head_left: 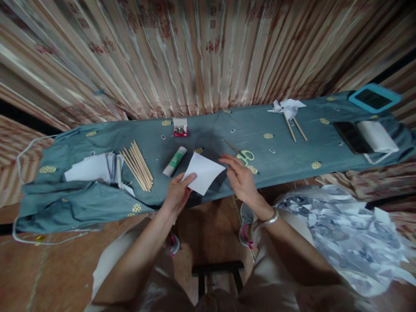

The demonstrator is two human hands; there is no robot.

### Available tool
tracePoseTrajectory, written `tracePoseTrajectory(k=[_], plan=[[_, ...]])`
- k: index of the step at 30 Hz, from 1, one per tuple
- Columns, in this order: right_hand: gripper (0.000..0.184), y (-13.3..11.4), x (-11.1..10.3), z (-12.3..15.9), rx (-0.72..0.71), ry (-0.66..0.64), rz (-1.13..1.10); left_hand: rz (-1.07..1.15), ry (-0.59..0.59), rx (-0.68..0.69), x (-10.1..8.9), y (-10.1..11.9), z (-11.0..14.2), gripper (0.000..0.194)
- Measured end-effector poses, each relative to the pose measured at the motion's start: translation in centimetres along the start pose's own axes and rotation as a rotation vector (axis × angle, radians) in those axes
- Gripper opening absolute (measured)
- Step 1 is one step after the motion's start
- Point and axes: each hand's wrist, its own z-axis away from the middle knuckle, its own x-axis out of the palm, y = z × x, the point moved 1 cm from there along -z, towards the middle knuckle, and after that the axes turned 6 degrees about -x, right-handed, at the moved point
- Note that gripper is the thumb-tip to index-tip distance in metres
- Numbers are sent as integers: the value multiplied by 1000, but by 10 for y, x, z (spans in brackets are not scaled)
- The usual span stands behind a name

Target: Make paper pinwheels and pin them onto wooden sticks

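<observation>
Left hand (177,193): thumb on top, fingers underneath, pinched shut on the left corner of a white paper square (205,172). Sheet is slightly bowed, held just right of the glue tube (174,161) (landmark for everything below), over the near side of the table.

Right hand (242,178): right of the tube, past the sheet. Fingers extended, loosely apart, no grip visible; tips are at the sheet's right corner, can't tell if touching. Silver bracelet (273,216) on that wrist.

Around the tube, which lies on its side at a slant:
- Scissors (240,153), green handles: to its right, just beyond the right hand's fingers.
- Small red-and-white box (181,133), lid up, small metal bits inside: just beyond it.
- Bundle of wooden sticks (136,166): near, to its left.
- White paper stack (89,169): farther left, past the sticks.
- Paper pinwheels (289,107) on sticks: well right of it and farther back.
- Black phone (351,137): far right of it, past the pinwheels.
- Clear bag (344,234) full of folded white paper pieces: well right of it, lower, off the table's near edge.
</observation>
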Motion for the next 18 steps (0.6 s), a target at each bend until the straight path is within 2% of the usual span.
tracePoseTrajectory(k=[3,7,10,15,18], plan=[[39,28,-13,-4,52,43,200,-12,5,42,2,1,-3,41],[34,61,-24,-4,141,-18,513,-51,0,101,6,5,-8,39],[32,75,-26,-3,192,-63,633,-61,-5,157,10,8,-12,38],[26,77,-27,-11,183,-89,615,-194,35,292,12,15,-20,29],[25,70,-26,-16,297,-48,446,-257,86,386,11,24,-27,26]])
